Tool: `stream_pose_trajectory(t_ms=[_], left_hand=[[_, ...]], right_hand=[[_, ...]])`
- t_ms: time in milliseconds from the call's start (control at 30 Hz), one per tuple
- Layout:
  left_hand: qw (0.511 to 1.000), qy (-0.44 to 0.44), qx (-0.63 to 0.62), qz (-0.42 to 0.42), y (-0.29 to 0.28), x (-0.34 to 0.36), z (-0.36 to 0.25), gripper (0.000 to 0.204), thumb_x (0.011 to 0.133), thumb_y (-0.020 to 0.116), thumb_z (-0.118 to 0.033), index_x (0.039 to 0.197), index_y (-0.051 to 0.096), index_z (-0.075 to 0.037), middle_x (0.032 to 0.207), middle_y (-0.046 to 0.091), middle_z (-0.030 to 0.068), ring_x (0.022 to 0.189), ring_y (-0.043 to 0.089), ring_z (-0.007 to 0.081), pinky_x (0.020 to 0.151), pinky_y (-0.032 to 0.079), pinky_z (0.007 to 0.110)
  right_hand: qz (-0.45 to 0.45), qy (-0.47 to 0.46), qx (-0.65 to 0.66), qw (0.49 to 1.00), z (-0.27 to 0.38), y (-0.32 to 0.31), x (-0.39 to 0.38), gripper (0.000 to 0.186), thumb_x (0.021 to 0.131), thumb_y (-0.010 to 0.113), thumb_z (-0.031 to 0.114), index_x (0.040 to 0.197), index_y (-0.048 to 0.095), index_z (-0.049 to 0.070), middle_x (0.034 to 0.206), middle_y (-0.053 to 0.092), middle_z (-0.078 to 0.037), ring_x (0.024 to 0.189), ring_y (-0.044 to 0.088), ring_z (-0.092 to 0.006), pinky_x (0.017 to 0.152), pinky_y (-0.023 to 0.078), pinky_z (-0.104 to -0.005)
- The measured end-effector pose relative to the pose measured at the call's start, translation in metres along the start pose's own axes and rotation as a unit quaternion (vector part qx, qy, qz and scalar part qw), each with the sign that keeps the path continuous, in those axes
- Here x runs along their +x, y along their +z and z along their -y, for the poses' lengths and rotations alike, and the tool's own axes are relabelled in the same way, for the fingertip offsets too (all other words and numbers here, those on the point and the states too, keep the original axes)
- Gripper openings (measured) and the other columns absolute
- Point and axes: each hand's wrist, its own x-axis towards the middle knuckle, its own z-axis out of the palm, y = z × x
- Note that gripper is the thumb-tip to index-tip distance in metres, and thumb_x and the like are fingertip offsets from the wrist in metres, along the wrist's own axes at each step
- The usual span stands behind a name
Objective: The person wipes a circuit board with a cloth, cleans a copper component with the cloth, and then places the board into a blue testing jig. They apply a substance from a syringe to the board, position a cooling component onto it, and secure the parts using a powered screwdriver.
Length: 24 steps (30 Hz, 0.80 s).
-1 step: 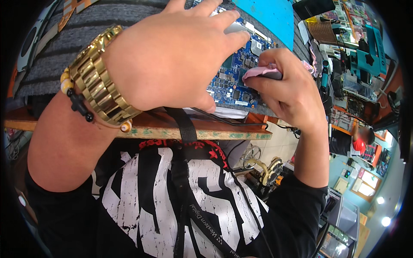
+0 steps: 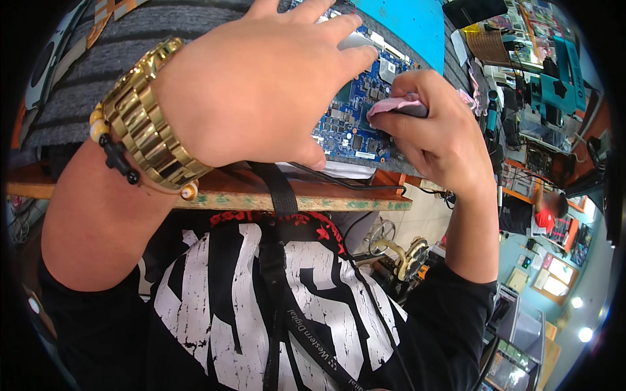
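A blue circuit board (image 2: 339,127) packed with small chips and connectors lies on a grey ribbed mat (image 2: 78,98). My left hand (image 2: 254,91) spreads its fingers over the board's left part and hides much of it; whether the palm presses down cannot be made out. At the board's right side, my right hand (image 2: 443,140) pinches a folded pink cloth (image 2: 394,104) between thumb and fingers, along with a dark grey piece partly covered by it. The cloth's tip meets the board near a dark chip. A gold watch (image 2: 153,124) and a beaded bracelet circle my left wrist.
A bright blue sheet (image 2: 414,26) lies beyond the board. The wooden table edge (image 2: 287,199) runs in front of me, with a black cable along it. Tools and cluttered gear fill the right side. Farther off is another person in red (image 2: 544,218).
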Motion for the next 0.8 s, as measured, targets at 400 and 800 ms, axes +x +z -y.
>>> stream_pose_trajectory(t_ms=[400, 800], left_hand=[[0.998, -0.003, 0.04, 0.049, -0.027, -0.004, -0.014, 0.087, 0.101, 0.09, -0.051, 0.154, 0.057, 0.01, 0.156, 0.062, 0.0361, 0.158, 0.053, 0.0534, 0.133, 0.034, 0.081], [0.997, -0.01, 0.038, 0.069, -0.029, 0.0, -0.013, 0.088, 0.1, 0.09, -0.051, 0.155, 0.058, 0.011, 0.155, 0.063, 0.0355, 0.158, 0.053, 0.0532, 0.133, 0.034, 0.079]], right_hand=[[-0.029, 0.03, 0.05, 0.998, -0.006, 0.004, -0.005, 0.032, 0.082, 0.087, -0.002, 0.111, 0.092, 0.01, 0.118, 0.074, -0.014, 0.105, 0.077, -0.0361, 0.086, 0.062, -0.0445], [-0.003, 0.01, 0.033, 0.999, -0.001, 0.003, 0.0, 0.027, 0.084, 0.087, 0.002, 0.109, 0.091, 0.01, 0.117, 0.072, -0.013, 0.105, 0.076, -0.036, 0.087, 0.061, -0.0466]])
